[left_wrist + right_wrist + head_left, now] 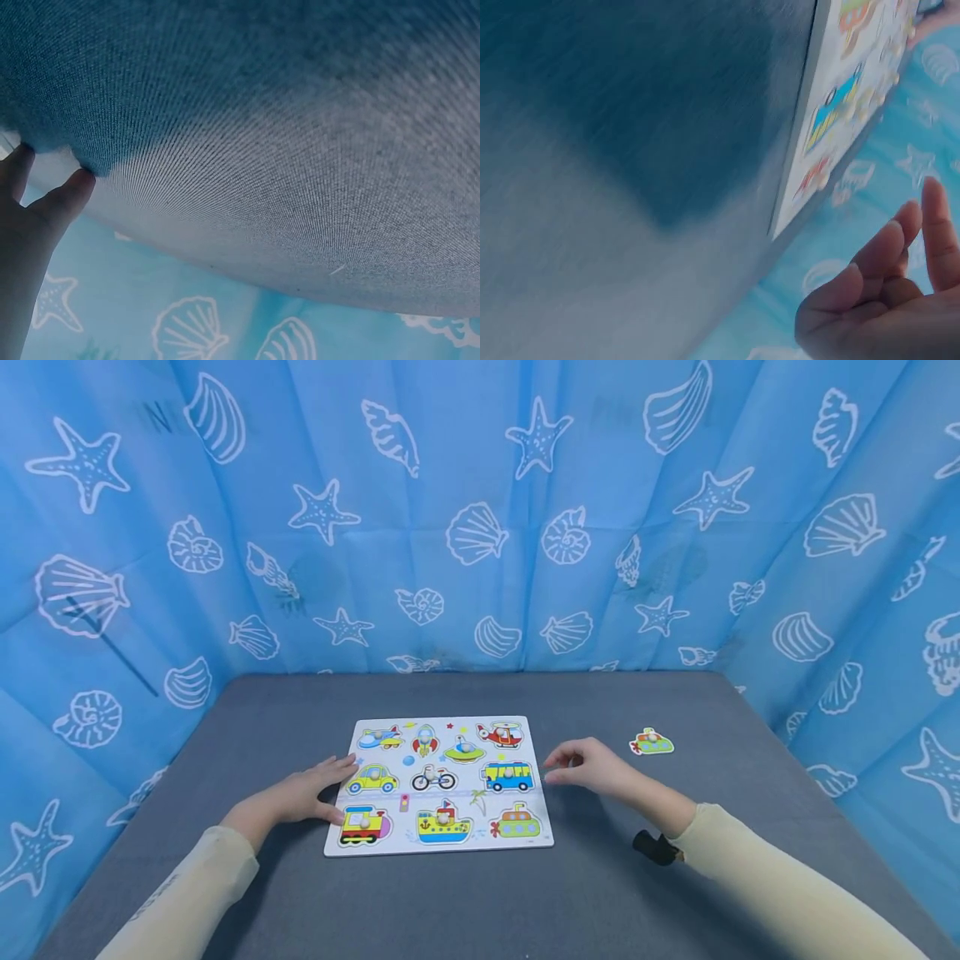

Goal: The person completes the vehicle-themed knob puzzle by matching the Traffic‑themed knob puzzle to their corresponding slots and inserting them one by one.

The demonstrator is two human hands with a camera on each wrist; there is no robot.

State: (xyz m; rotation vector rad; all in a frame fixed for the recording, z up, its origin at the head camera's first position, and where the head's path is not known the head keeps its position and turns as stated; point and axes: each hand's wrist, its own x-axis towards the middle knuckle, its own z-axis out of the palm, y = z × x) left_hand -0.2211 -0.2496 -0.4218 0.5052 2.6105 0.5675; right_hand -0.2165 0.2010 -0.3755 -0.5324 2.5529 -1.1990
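A white wooden peg puzzle board [457, 792] lies on the table, its vehicle pieces carrying small round knobs. My left hand [303, 789] is at the board's left edge, fingers spread, with the fingertips and thumb at its rim. Just off the right edge, beside the blue bus piece [507, 776], my right hand [588, 766] hovers with loosely bent fingers and nothing in them. A green submarine piece [652, 742] with a knob lies alone on the table, beyond the right hand. At the board's lower right corner is a matching submarine picture [516, 821].
Grey cloth covers the table [600, 893]. A blue curtain [480, 585] with white shells and starfish stands behind it and along both sides. Something black [656, 847] is strapped at the right wrist.
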